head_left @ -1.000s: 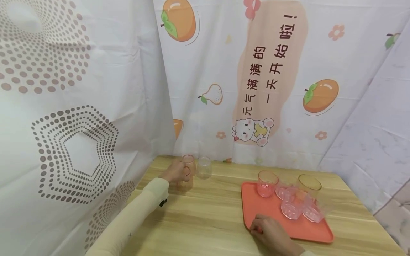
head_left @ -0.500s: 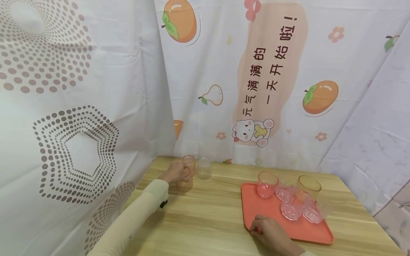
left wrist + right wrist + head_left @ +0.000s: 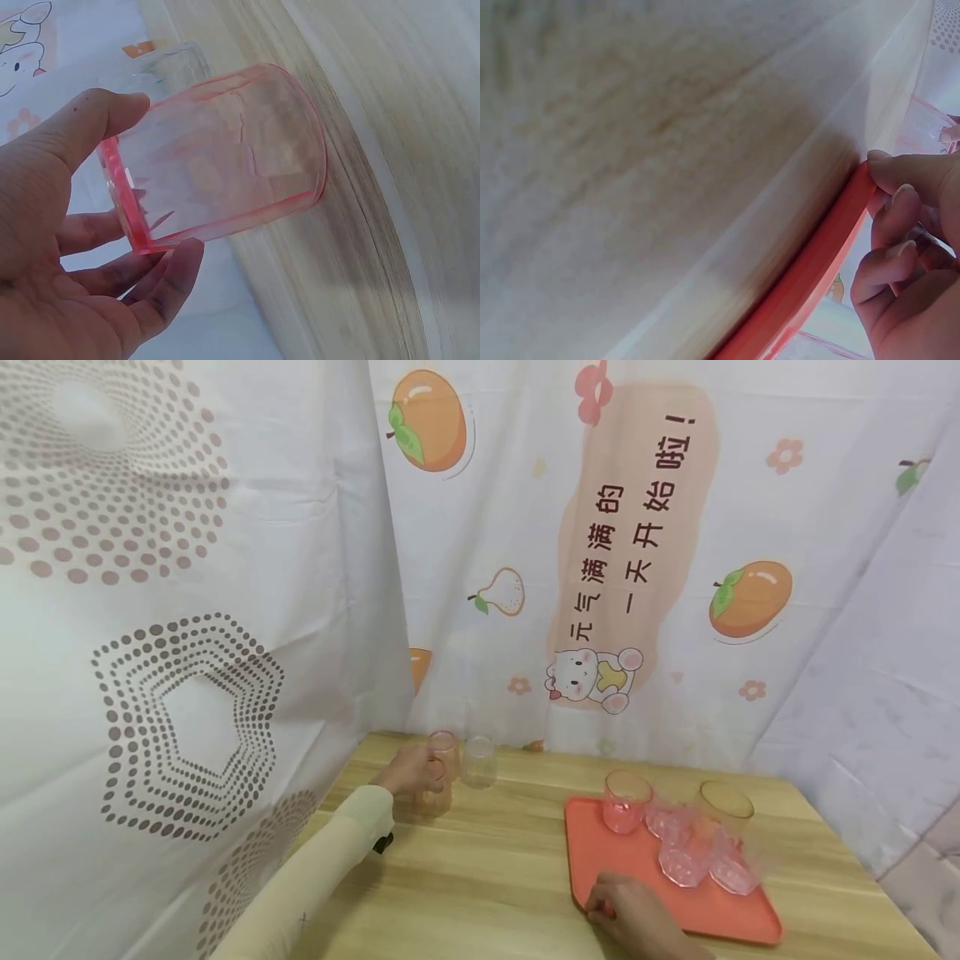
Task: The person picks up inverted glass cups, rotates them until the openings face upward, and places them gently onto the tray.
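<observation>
At the far left of the table, my left hand [image 3: 411, 770] grips a clear pink cup [image 3: 225, 161] by its thick base, with thumb and fingertips on opposite sides. The cup's rim points away from the palm, towards the tabletop. Close behind it in the head view stand another pinkish cup [image 3: 446, 750] and a colourless cup [image 3: 478, 762]. My right hand [image 3: 633, 914] pinches the near-left corner of an orange-red tray [image 3: 600, 852], its thumb against the rim and the other fingers curled. Whether the tray corner is lifted, I cannot tell.
A pink tumbler [image 3: 626, 802] stands at the tray's back left. Several clear pinkish cups [image 3: 682, 864] share the tray, their outlines overlapping. A yellow-rimmed cup [image 3: 727, 799] is at the back right. Printed curtains [image 3: 495, 660] border the wooden table [image 3: 465, 868] at the back and left.
The head view has tilted up slightly, so the scene sits a little lower in the frame. Both hands keep their places on the cup and the tray.
</observation>
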Available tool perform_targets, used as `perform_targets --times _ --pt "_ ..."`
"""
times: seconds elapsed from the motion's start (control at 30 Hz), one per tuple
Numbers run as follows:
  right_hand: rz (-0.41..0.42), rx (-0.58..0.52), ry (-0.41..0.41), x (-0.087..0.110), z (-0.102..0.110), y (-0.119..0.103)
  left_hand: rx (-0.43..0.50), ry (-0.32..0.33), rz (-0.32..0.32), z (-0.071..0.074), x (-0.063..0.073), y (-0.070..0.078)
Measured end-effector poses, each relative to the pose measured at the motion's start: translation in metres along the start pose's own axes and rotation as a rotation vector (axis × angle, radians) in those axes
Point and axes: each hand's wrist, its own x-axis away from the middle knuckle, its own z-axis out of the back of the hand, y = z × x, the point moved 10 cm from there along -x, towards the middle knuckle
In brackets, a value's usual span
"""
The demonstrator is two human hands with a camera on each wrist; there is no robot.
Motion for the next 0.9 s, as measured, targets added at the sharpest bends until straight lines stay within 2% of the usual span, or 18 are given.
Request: perform_targets --times 0.13,0.3,0.53,0.73,0.9 --pt "-0.010 -0.004 -0.005 0.001 0.000 0.001 0.102 -0.022 -0.011 -0.003 -0.003 0.002" --pt "-0.030 -0.005 -0.018 0.001 0.001 0.003 0.115 -0.026 -0.030 -0.002 -0.001 0.010" --pt "-0.038 0.010 -0.024 0.001 -0.001 0.003 0.156 -0.079 -0.016 -0.008 0.006 0.021" --pt "-0.021 0.011 -0.006 0.002 0.001 0.001 0.238 -0.086 0.000 -0.010 0.013 0.029" --pt "-0.022 0.010 -0.026 0.002 -0.001 0.001 0.317 -0.102 -0.036 -0.012 0.017 0.036"
